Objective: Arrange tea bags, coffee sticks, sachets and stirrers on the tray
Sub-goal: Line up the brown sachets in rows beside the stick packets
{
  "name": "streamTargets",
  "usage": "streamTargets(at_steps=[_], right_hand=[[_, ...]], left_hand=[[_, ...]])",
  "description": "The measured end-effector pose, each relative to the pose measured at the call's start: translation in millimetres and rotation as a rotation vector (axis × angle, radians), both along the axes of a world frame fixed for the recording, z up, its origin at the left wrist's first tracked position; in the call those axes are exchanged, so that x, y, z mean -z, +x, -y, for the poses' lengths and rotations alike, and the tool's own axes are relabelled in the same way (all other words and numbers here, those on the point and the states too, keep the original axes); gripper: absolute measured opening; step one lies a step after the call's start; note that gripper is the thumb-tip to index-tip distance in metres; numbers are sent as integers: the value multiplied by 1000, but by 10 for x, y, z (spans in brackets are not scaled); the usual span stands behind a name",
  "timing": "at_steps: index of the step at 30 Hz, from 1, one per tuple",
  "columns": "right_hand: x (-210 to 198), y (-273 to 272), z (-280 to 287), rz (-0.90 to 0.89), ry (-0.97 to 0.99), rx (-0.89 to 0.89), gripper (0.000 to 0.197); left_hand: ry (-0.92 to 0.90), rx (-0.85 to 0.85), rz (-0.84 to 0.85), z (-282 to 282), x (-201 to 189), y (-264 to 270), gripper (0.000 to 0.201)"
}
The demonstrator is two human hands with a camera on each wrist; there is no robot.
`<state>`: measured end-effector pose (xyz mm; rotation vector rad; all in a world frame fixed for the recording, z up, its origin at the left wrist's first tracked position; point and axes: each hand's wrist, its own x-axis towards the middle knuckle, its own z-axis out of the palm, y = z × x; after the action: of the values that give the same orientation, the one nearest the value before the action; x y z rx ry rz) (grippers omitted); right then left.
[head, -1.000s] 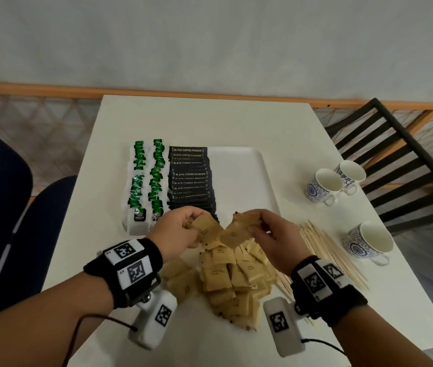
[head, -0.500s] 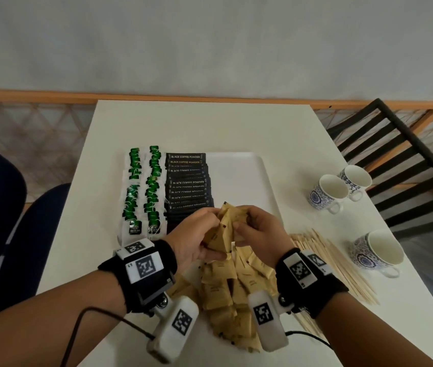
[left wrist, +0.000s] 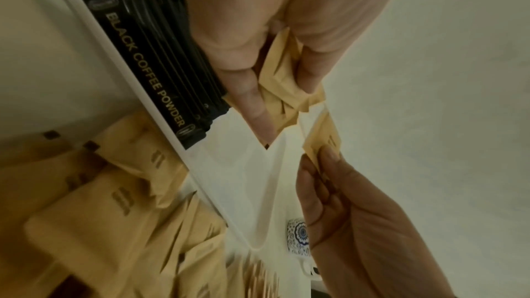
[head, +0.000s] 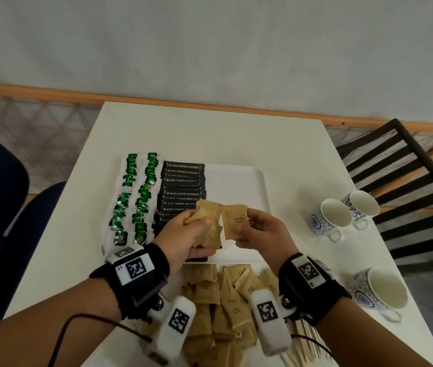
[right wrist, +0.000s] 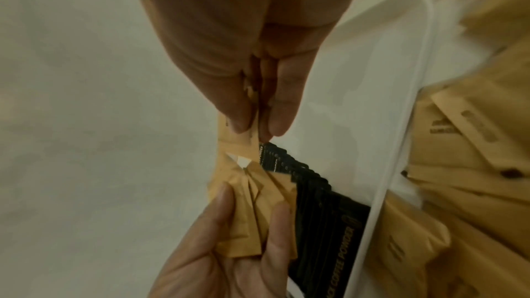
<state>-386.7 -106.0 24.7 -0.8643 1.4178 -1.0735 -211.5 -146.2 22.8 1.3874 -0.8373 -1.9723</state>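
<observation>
My left hand (head: pixel 196 229) grips a small stack of brown sachets (head: pixel 208 223) above the white tray (head: pixel 247 186). My right hand (head: pixel 252 229) pinches one single brown sachet (head: pixel 235 221) right beside that stack. The left wrist view shows the stack (left wrist: pixel 282 76) between thumb and fingers; the right wrist view shows the single sachet (right wrist: pixel 229 139) pinched at its edge. On the tray lie rows of green tea bags (head: pixel 136 197) and black coffee sticks (head: pixel 183 186). A loose heap of brown sachets (head: pixel 223 308) lies on the table in front of the tray. Wooden stirrers (head: pixel 308 340) lie at the lower right.
Three blue-patterned cups (head: pixel 334 218) (head: pixel 361 207) (head: pixel 379 290) stand on the white table (head: pixel 210 128) to the right. A black slatted chair (head: pixel 408 168) is at the right edge, a dark blue seat (head: pixel 0 197) at the left. The tray's right half is bare.
Both hands have lifted from the heap and moved forward over the tray. The right hand's sachet has drawn apart from the left hand's stack.
</observation>
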Motion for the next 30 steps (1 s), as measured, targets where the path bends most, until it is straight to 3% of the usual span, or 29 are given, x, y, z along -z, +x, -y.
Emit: streamTargets(at_steps=[7,11,13,16,20,24,28,30], right_hand=[[43,-20,171,-174,-69,53,24],[128,19,235,-689,-273,-52,17],[213,50,240,-825,-342,-141,28],[277,61,269,-770,-323,-242,40],[283,26,426,-476,-219,-155,34],[321,-47,614,-289,-107,-98,61],[321,-65,801,-234,-94,-97,26],[337,-69,898,-218,-83,-86,22]], left_hand=[[-20,12,71,144,-2,-19,19],[-42,54,72,196,4,-107,18],[-52,60,50,242,2,-148,16],[-48,54,24,316,-3,-193,19],[-32,73,37,396,11,-220,18],[-40,112,60,466,43,-242,16],[-17,92,47,595,85,-237,23],[4,64,31,678,103,-223,23]])
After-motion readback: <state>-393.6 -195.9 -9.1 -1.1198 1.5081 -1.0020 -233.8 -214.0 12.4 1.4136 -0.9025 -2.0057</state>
